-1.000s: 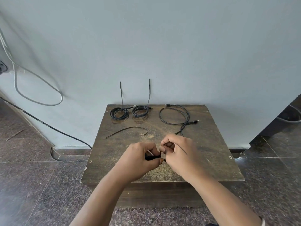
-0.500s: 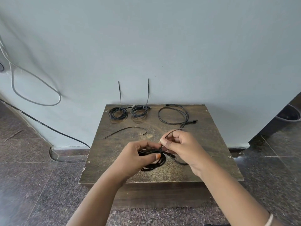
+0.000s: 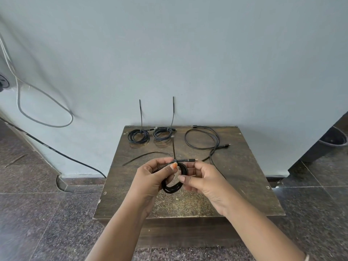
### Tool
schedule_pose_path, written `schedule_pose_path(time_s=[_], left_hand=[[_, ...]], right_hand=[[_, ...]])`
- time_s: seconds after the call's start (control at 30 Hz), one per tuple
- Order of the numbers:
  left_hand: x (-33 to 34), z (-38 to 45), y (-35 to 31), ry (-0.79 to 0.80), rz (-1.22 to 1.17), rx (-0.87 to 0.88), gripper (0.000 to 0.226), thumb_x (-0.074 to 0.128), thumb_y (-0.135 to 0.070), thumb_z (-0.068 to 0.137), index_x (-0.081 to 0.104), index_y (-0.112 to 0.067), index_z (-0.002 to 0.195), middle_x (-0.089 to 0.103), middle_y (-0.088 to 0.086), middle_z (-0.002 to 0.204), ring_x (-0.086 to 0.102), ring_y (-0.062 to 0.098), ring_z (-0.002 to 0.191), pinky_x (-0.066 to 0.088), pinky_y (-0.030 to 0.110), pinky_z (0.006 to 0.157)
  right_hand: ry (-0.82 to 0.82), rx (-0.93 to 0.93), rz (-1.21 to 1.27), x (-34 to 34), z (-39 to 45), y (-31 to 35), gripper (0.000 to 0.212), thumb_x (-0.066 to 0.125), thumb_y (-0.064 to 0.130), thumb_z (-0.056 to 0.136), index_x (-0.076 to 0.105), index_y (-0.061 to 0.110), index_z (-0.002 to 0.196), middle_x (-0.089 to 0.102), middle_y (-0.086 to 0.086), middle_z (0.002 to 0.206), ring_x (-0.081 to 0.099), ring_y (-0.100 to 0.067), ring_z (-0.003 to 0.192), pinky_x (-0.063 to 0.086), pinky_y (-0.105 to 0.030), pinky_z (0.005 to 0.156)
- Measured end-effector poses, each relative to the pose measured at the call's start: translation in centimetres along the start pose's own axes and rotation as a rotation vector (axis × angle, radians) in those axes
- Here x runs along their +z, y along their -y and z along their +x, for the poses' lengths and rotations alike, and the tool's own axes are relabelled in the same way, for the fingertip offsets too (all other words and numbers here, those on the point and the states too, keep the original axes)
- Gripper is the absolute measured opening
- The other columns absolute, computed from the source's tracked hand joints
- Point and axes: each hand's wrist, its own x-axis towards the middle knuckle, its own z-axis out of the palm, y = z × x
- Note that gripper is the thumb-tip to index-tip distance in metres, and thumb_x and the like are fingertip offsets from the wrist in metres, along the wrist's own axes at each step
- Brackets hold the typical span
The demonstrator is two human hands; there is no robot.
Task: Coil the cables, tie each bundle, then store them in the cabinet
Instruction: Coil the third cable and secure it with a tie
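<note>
1. Left hand [image 3: 150,176] pinches the coiled black cable [image 3: 174,182] above the surface [image 3: 244,185]; right hand [image 3: 203,178] half-curled, fingertips on the coil.
2. Two tied bundles [image 3: 138,136] and a loose cable [image 3: 203,138] sit at the back, a zip tie [image 3: 145,156] just behind the hands.

Both forearms enter from the bottom edge and converge toward mid-frame, bare. Left hand [image 3: 150,178]: palm turned inward to the right, fingers curled, thumb and forefinger pinched closed at the top, thumbnail visible. Right hand [image 3: 205,180]: palm facing left, fingers loosely curled and partly spread, thumb pointing toward the left hand, not fully closed. Hands close together, fingertips nearly meeting. A thin band shows at the right wrist.
</note>
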Motion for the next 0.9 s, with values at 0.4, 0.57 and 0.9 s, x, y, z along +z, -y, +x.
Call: schedule_pose_path(time_s=[0.4, 0.57, 0.9], left_hand=[[0.4, 0.5, -0.2, -0.159, -0.111, 0.043, 0.056, 0.078, -0.028, 0.063, 0.061, -0.019, 0.116, 0.072, 0.001, 0.107, 0.068, 0.015, 0.100, 0.051, 0.029, 0.079], [-0.2, 0.8, -0.3, -0.185, -0.078, 0.051, 0.038, 0.073, -0.030, 0.074, 0.064, -0.023, 0.110, 0.073, -0.002, 0.102, 0.068, 0.015, 0.099, 0.049, 0.029, 0.079], [-0.6, 1.1, -0.5, -0.181, -0.070, 0.044, 0.036, 0.073, -0.031, 0.074, 0.066, -0.021, 0.108, 0.073, 0.002, 0.105, 0.068, 0.017, 0.097, 0.048, 0.029, 0.080]], right_hand=[[-0.337, -0.040, 0.153, -0.3, 6.1, 0.3, 0.013, 0.069, 0.006, 0.086, 0.068, 0.005, 0.099, 0.069, -0.013, 0.097, 0.064, -0.016, 0.082, 0.058, -0.026, 0.072], [-0.350, 0.061, 0.351, -0.4, 10.5, 0.8, 0.006, 0.069, 0.002, 0.084, 0.066, 0.008, 0.087, 0.063, -0.004, 0.073, 0.058, -0.011, 0.059, 0.057, -0.026, 0.065], [-0.454, 0.038, 0.319, -1.7, 14.2, 0.5, 0.013, 0.069, 0.000, 0.083, 0.065, 0.010, 0.076, 0.063, -0.001, 0.062, 0.057, -0.004, 0.046, 0.054, -0.019, 0.054]])
